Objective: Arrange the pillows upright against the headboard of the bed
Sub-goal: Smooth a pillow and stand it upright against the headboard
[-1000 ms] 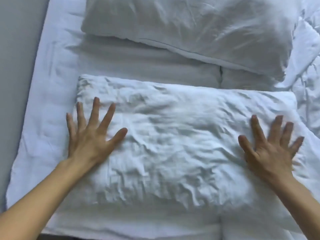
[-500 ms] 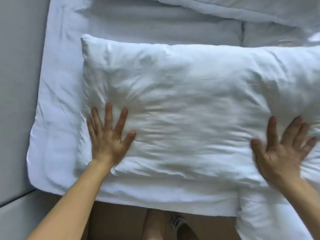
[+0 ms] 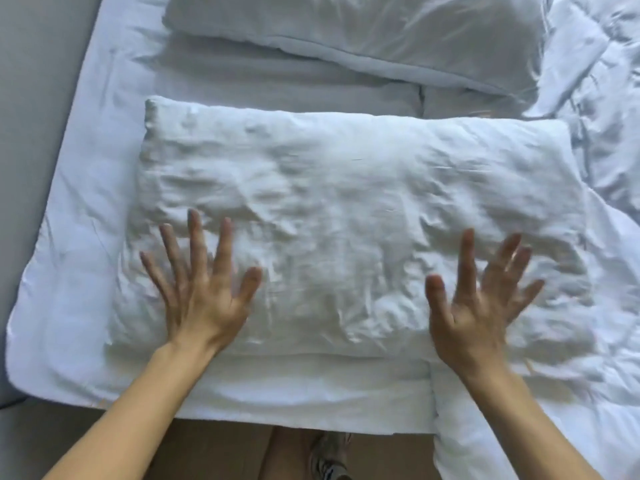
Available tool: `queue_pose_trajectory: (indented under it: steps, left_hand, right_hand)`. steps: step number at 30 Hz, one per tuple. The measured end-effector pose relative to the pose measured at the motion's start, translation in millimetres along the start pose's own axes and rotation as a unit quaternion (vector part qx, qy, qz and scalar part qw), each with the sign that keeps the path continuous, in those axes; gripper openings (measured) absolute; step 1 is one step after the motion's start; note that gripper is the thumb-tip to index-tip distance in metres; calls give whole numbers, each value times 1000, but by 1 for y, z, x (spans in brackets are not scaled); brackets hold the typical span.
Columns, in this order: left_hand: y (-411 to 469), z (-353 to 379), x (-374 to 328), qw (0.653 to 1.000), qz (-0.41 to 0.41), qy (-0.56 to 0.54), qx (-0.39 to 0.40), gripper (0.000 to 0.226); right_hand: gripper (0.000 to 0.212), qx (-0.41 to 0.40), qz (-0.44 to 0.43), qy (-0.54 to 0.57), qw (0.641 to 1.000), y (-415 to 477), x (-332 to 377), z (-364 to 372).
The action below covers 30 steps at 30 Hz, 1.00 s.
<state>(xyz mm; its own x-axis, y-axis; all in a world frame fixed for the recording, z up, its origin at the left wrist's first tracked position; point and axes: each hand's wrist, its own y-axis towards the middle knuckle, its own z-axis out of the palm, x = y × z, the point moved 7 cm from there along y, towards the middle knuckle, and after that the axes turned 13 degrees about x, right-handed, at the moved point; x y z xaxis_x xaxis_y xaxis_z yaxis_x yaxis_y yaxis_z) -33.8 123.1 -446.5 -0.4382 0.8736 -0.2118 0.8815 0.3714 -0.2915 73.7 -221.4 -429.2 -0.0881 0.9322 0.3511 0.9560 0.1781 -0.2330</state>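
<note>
White pillow (image 3: 346,202) flat on bed (image 3: 79,244) | left hand (image 3: 204,303): fingers spread, palm on pillow | right hand (image 3: 474,310): fingers spread, blurred, gripping nothing | second pillow (image 3: 381,32) beyond

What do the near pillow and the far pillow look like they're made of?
Near pillow: white woven cloth, probably cotton, matte; it holds many fine crumpled creases. Far pillow: seemingly the same matte white cloth, with smoother, broader folds; shadow leaves the weave unclear.
</note>
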Motion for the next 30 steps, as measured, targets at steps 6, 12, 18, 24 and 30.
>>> queue_pose_trajectory:
  steps: [6, 12, 18, 24, 30]
  left_hand:
    - [42, 54, -101, 995, 55, 78, 11, 67]
    - [52, 74, -96, 994, 48, 87, 39, 67]
    - [112, 10, -109, 997, 62, 45, -15, 61]
    - [171, 40, -108, 987, 14, 141, 77, 64]
    - [226, -10, -43, 983, -17, 144, 114, 70]
  right_hand:
    - [67, 116, -47, -117, 985, 49, 68, 92]
    - [66, 150, -40, -128, 980, 62, 62, 111]
    - [61, 41, -82, -87, 992, 114, 119, 49]
    - [60, 136, -54, -174, 974, 181, 113, 89]
    - [73, 131, -18, -217, 967, 235, 70, 28]
